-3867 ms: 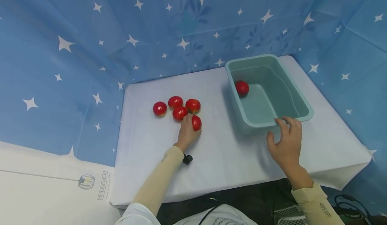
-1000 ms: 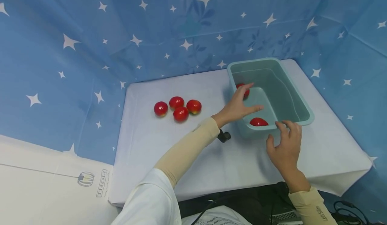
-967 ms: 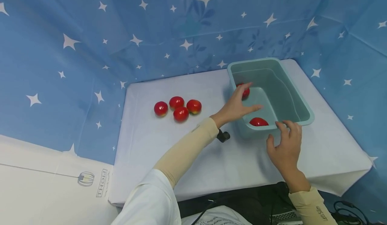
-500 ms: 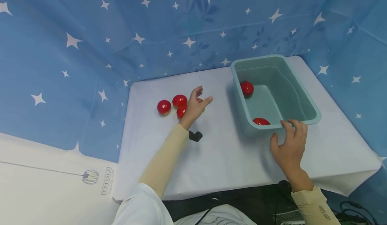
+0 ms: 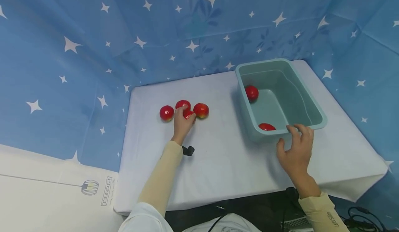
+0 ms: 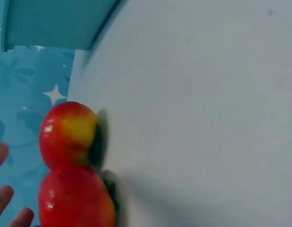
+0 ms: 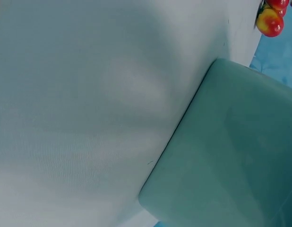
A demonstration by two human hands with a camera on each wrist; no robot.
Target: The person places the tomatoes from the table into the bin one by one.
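Observation:
My left hand [image 5: 181,124] is over the front one of several red apples, the middle apple [image 5: 188,114]; its fingers and thumb are spread about it. In the left wrist view, fingertips [image 6: 3,196] stand just above this apple [image 6: 76,201], a small gap between. Around it sit a right apple [image 5: 201,110], a left apple [image 5: 166,113] and a back apple [image 5: 183,105]. My right hand [image 5: 297,152] is at the near side of a teal bin [image 5: 249,112], fingertips at its rim, thumb apart. Inside lie two apples, one by the left wall [image 5: 251,93] and another partly hidden behind the near wall [image 5: 266,127].
A white cloth covers the table [image 5: 218,162]. A blue curtain with white stars [image 5: 174,58] hangs close behind and at the sides. The bin stands at the right. Cables [image 5: 363,218] lie below at the lower right.
An apple has gone from the group into the bin's near end. My left hand has since moved from over the bin back left to the group. My right hand stays at the rim.

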